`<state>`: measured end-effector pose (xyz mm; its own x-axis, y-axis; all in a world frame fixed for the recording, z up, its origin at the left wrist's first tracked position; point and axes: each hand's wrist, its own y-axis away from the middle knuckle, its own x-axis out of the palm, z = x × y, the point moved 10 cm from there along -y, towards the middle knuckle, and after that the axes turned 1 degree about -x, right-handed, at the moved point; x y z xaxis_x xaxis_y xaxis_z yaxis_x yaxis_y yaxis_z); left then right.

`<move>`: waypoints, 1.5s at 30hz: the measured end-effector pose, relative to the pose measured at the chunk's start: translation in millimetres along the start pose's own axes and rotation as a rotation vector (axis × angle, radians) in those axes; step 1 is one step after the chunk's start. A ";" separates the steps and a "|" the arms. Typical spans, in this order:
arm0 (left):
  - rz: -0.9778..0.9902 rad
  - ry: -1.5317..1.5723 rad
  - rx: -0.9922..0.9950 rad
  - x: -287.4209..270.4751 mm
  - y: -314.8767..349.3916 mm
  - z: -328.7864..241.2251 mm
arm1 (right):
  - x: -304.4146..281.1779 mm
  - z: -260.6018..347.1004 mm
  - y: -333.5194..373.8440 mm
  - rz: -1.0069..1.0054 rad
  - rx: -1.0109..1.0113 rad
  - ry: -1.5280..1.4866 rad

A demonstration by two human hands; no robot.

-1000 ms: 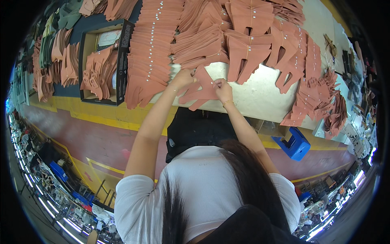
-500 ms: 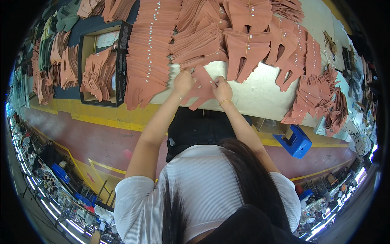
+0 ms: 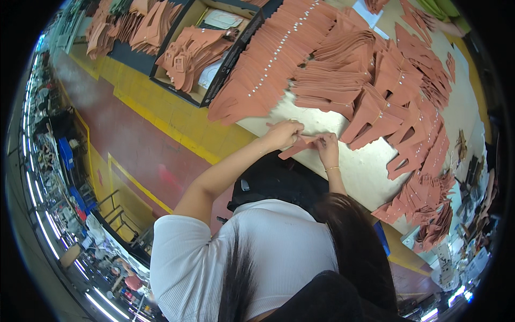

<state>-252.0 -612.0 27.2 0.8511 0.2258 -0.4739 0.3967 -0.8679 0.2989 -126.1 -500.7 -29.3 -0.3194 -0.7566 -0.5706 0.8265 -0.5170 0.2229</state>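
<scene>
Over the front edge of the pale worktable (image 3: 370,166), my two hands hold one salmon-coloured cut leather piece (image 3: 294,149) between them. The closed fingers of my left hand (image 3: 284,134) grip its upper left side. My right hand (image 3: 327,149) pinches the right end with thumb and fingers. The piece is tilted and partly folded, so much of its face is hidden. Just beyond my hands lie stacked leather pieces (image 3: 332,70) of the same colour. To their left runs a long overlapping row of pieces (image 3: 279,53) dotted with small white labels.
A black cardboard box (image 3: 234,60) with more cut pieces stands at the left. Tied bundles (image 3: 380,118) and a loose heap (image 3: 418,198) lie to the right. At the top right, another person's hand (image 3: 428,21) is near the table. A blue stool (image 3: 382,239) shows below the table edge.
The whole view has turned, so the table now slants. The leather piece, spread nearly flat before, is now tilted and bent between my hands, which have come closer together.
</scene>
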 end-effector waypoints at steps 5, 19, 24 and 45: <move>-0.074 0.109 -0.330 -54.4 71.0 31.7 | 56.3 38.4 -8.3 0.450 0.089 -0.235; -0.536 -0.739 -0.505 -199.3 98.4 69.0 | 169.6 138.0 -87.6 0.336 0.065 -0.001; -0.455 -0.826 -0.457 -193.3 76.3 71.2 | 167.6 137.7 -94.7 0.324 0.086 0.066; -0.334 -0.363 -0.268 -139.0 57.9 106.5 | 120.7 159.3 -73.6 0.173 -0.094 0.132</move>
<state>-384.0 -740.7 22.2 0.5102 0.2611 -0.8195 0.7380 -0.6222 0.2612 -299.3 -617.8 11.4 -0.1113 -0.7683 -0.6304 0.9052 -0.3402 0.2549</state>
